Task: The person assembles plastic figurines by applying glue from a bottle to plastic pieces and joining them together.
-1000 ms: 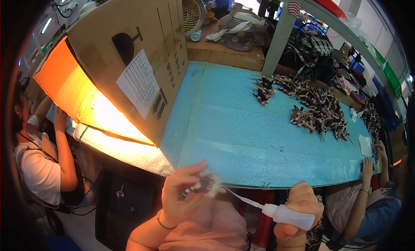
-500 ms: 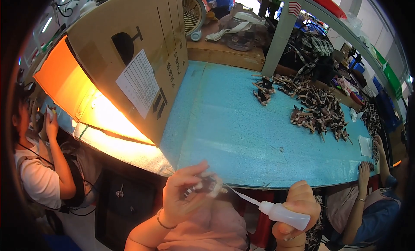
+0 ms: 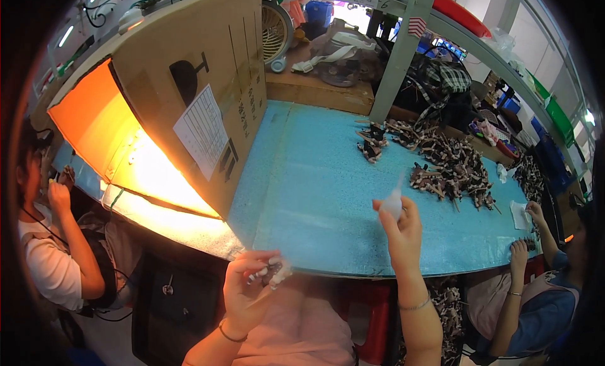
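One blue-topped bench (image 3: 302, 221) spreads below the right fingers (image 3: 409, 208), bearing one cardboard box (image 3: 220, 70) beyond the left fingers (image 3: 252, 265) and heaped figurines (image 3: 450, 171), too many to count, beyond the right ones, which grip one white squeeze bottle (image 3: 392, 205), while the left pinch one dark-and-pale figurine (image 3: 275, 274).

1. The person had two hands in view: a left hand (image 3: 244, 289) and a right hand (image 3: 404, 230).
2. There was one white squeeze bottle (image 3: 392, 205).
3. There was one small hand-held figure (image 3: 275, 273).
4. There was one large cardboard box (image 3: 242, 63).
5. One fan (image 3: 275, 35) was visible.
6. Two co-workers (image 3: 53, 262) were visible.
7. The heaped figures (image 3: 450, 161) were too many to count.
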A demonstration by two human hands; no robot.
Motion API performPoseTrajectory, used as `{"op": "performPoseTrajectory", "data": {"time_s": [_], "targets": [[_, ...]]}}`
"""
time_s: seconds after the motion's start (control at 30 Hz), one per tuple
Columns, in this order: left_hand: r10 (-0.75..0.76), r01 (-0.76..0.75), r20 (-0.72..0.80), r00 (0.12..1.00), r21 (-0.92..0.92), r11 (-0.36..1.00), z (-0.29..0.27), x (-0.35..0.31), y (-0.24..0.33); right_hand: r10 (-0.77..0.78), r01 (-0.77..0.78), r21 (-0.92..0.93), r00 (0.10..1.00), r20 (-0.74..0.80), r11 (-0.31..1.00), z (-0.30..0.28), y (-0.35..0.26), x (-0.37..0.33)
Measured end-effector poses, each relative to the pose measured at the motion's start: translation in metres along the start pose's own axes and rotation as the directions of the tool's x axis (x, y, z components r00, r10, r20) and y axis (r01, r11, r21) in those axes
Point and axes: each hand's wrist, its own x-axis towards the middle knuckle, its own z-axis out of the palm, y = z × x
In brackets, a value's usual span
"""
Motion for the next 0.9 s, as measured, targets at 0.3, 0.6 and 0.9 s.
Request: {"op": "performPoseTrajectory", "data": {"time_s": [0.3, 0.6, 0.9], "targets": [[-0.068, 0.066, -0.006, 0.998, -0.163, 0.984, -0.015, -0.026, 0.005, -0.034, 0.057, -0.691, 0.998, 0.047, 0.721, -0.012, 0.059, 0.084], [-0.086, 0.033, -0.178, 0.980, -0.281, 0.959, -0.068, -0.044, 0.023, -0.509, 0.618, -0.346, 0.783, 0.359, 0.706, 0.087, -0.060, -0.043], [-0.033, -0.068, -0.580, 0.814, -0.152, 0.986, -0.120, -0.055, 0.052, -0.198, 0.838, -0.545, 0.541, 0.818, 0.039, 0.312, -0.029, -0.058]]}}
